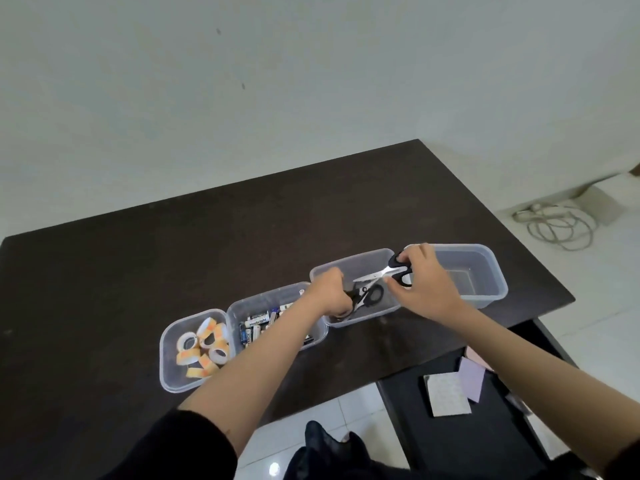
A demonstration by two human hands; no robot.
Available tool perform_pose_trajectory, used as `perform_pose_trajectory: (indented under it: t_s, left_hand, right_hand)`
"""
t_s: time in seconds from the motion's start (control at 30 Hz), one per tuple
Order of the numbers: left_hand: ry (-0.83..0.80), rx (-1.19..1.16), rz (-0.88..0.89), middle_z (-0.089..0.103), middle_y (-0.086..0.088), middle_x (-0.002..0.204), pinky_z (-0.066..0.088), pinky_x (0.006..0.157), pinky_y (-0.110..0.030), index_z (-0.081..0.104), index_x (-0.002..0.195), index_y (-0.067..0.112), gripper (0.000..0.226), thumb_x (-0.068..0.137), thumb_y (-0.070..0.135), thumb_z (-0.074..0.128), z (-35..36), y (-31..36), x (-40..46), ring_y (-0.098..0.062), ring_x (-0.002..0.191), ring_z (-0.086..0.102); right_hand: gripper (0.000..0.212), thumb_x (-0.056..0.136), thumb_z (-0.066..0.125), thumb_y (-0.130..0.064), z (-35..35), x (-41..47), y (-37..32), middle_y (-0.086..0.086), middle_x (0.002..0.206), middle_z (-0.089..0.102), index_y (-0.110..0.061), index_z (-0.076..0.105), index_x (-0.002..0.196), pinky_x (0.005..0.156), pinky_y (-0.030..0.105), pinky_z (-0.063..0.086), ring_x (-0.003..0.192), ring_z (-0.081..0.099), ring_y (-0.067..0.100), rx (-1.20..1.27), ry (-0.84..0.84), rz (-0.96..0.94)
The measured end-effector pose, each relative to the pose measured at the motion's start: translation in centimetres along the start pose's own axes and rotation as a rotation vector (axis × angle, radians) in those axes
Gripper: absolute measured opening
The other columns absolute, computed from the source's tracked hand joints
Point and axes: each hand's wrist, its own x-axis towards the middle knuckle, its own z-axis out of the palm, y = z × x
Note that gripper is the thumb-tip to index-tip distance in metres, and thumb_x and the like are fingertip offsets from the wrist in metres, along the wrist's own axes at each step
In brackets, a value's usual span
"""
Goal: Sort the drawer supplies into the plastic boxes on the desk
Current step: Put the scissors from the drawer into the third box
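Several clear plastic boxes stand in a row on the dark desk [242, 237]. The leftmost box [169, 368] holds rolls of tape, the second box [249, 303] holds batteries. My left hand [329, 292] reaches into the third box [360, 261] and is closed on a pair of black-handled scissors [372, 295] lying inside. My right hand [422, 282] grips a second pair of black-handled scissors [391, 270] by the handles, blades pointing left over that same box. The rightmost box [485, 268] has nothing visible in it.
An open dark drawer [450, 441] at the lower right holds a white notepad [446, 394] and a lilac paper pad [471, 377]. A coiled white cable [557, 226] lies on the floor to the right. The desk's front edge runs just below the boxes.
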Motion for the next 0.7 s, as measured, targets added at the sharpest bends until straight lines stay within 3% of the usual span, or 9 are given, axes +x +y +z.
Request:
perform_pose_trajectory:
  t_s: [0.07, 0.17, 0.4, 0.57, 0.7]
  left_hand:
    - [0.015, -0.002, 0.012, 0.048, -0.012, 0.129, 0.050, 0.083, -0.035, 0.034, 0.138, 0.012, 0.060, 0.082, 0.004, 0.052, 0.0, -0.3, 0.0, -0.027, 0.105, 0.059]
    - [0.061, -0.072, 0.051, 0.036, -0.008, 0.144, 0.048, 0.088, -0.032, 0.028, 0.144, 0.015, 0.068, 0.081, 0.001, 0.052, -0.1, -1.1, -0.2, -0.026, 0.118, 0.052]
    - [0.401, -0.140, 0.222, 0.042, -0.002, 0.136, 0.025, 0.089, -0.008, 0.045, 0.131, 0.012, 0.052, 0.082, 0.012, 0.062, 1.4, -3.3, -1.5, -0.016, 0.126, 0.043]
    - [0.326, 0.044, 0.190, 0.031, -0.007, 0.149, 0.024, 0.114, -0.032, 0.037, 0.138, 0.013, 0.070, 0.078, 0.030, 0.071, 2.4, -4.2, -2.4, -0.025, 0.139, 0.027]
    - [0.321, 0.065, 0.176, 0.028, -0.009, 0.152, 0.021, 0.117, -0.039, 0.035, 0.140, 0.013, 0.072, 0.080, 0.032, 0.069, 3.2, -4.3, -3.3, -0.027, 0.141, 0.024]
  right_hand:
    - [0.033, 0.078, 0.075, -0.025, 0.7, 0.1, -0.3, 0.003, 0.100, 0.046, -0.012, 0.051, 0.096, 0.072, 0.026, 0.048, 0.078, 0.054, 0.020, 0.012, -0.026, -0.007]
    - [0.034, 0.079, 0.072, -0.032, 1.9, 0.2, -0.8, 0.002, 0.099, 0.048, -0.014, 0.050, 0.097, 0.071, 0.029, 0.049, 0.079, 0.054, 0.019, -0.019, -0.035, 0.012]
    - [0.041, 0.083, 0.065, -0.041, 4.2, 0.2, -1.4, 0.006, 0.111, 0.052, -0.010, 0.049, 0.106, 0.074, 0.040, 0.052, 0.101, 0.050, 0.024, -0.212, -0.096, 0.026]
    - [0.038, 0.088, 0.061, -0.036, 4.0, -0.7, -1.3, 0.003, 0.115, 0.053, -0.010, 0.049, 0.114, 0.067, 0.030, 0.045, 0.097, 0.052, 0.019, -0.189, -0.079, 0.006]
    - [0.034, 0.089, 0.058, -0.033, 3.4, -2.1, -1.0, 0.002, 0.115, 0.056, -0.012, 0.050, 0.114, 0.068, 0.025, 0.042, 0.096, 0.054, 0.017, -0.183, -0.082, -0.063]
